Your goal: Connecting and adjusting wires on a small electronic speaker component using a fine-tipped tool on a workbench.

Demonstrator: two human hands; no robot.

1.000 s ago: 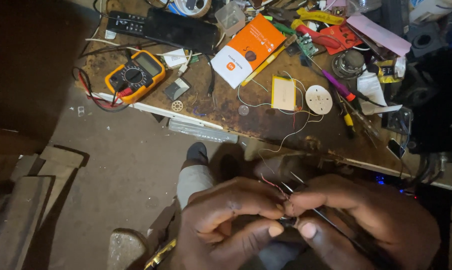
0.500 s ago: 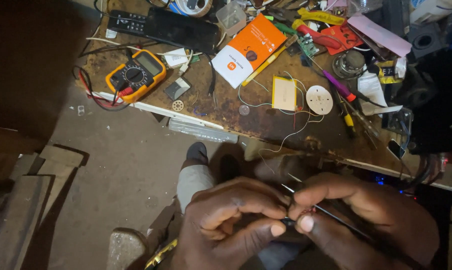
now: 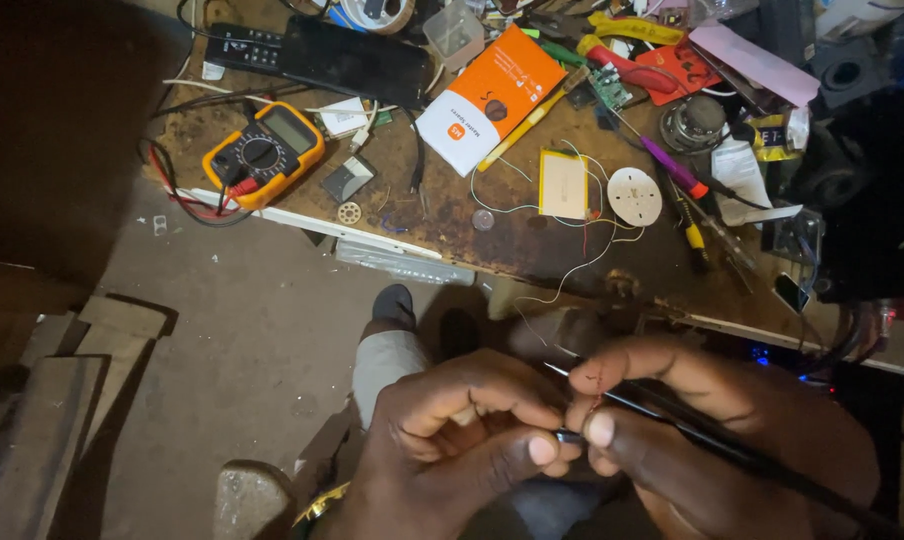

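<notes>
Both your hands meet low over your lap, left hand (image 3: pixel 452 440) and right hand (image 3: pixel 692 440) pinching shut on a tiny dark part (image 3: pixel 570 436) below the cluttered worktop (image 3: pixel 452 215), where a slip could drop it onto the dim floor (image 3: pixel 242 340).

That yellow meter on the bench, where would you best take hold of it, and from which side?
Probably by the two long edges of the yellow meter, coming down from above. It lies flat, face up, and its rubbery casing gives a narrow body to pinch. Its lower left end is tangled in the red and black leads, so come in clear of that end.
</notes>
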